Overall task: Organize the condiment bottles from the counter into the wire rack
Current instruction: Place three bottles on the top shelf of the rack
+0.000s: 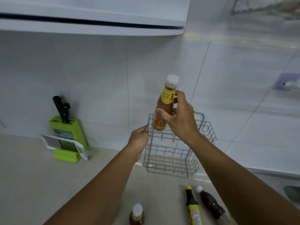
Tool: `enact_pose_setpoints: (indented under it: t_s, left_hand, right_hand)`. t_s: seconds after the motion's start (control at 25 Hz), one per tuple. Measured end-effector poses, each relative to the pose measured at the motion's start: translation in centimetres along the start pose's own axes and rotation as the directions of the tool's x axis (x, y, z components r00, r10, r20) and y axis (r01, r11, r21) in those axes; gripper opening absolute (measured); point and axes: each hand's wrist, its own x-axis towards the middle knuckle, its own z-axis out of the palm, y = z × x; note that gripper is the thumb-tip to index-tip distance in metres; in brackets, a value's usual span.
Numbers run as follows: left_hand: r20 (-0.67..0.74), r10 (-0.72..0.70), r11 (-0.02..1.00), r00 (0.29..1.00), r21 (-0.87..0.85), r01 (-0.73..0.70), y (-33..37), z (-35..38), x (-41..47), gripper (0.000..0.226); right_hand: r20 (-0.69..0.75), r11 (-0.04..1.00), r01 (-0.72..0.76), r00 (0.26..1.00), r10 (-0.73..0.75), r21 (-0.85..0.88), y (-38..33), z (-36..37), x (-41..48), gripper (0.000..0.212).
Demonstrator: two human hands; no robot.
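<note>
While the right hand [177, 117] grips a sauce bottle [164, 104] around its middle, thumb across the front label and fingers wrapped behind, the bottle stands nearly upright with its white cap tipped slightly to the right, its base level with the top edge of the wire rack [172, 159]. That grey rack stands on the pale counter [32, 176] against the tiled wall, and no bottle shows inside it. At the rack's upper left corner the left hand [139, 140] is closed, its fingertips pinching the top wire. Nearer the camera three more bottles rest on the counter: an orange-brown bottle [136, 215] with a white cap standing at the bottom edge, a dark bottle with a yellow cap [192, 207] lying on its side, and just beside it a dark brown bottle [210, 204] with a white cap, also lying down. Off to the left, a green knife block [69, 130] holding black-handled knives leans at the wall, with a white-framed grater [65, 144] propped against it.
</note>
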Motion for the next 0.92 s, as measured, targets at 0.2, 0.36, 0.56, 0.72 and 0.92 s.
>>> enact_pose_setpoints:
  t_s: [0.2,0.36,0.56,0.72,0.92]
  left_hand:
    - [0.017,0.009,0.999,1.0,0.033,-0.01,-0.4,0.0,-0.2,0.038]
    - [0.03,0.03,0.999,0.999,0.015,-0.031,-0.7,-0.2,-0.2,0.038]
    - [0.021,0.031,0.999,0.999,-0.016,-0.031,-0.9,0.0,-0.4,0.037]
    - [0.048,0.004,0.999,0.999,-0.045,-0.002,-0.7,0.0,-1.0,0.042]
    - [0.013,-0.271,0.962,0.962,0.025,0.271,-0.1,0.3,-2.3,0.064]
  right_hand:
    - [0.05,0.997,-0.078,0.996,0.078,-0.012,1.1,1.4,0.0,0.07]
    - [0.073,0.996,-0.072,0.994,0.076,-0.052,0.7,2.0,0.5,0.07]
    - [0.112,0.988,-0.101,0.987,0.114,-0.114,0.9,2.0,0.4,0.07]
    - [0.142,0.986,-0.145,0.978,0.155,-0.077,0.9,1.9,0.2,0.071]
    - [0.196,0.974,-0.226,0.954,0.226,-0.021,1.8,1.1,-0.3,0.073]
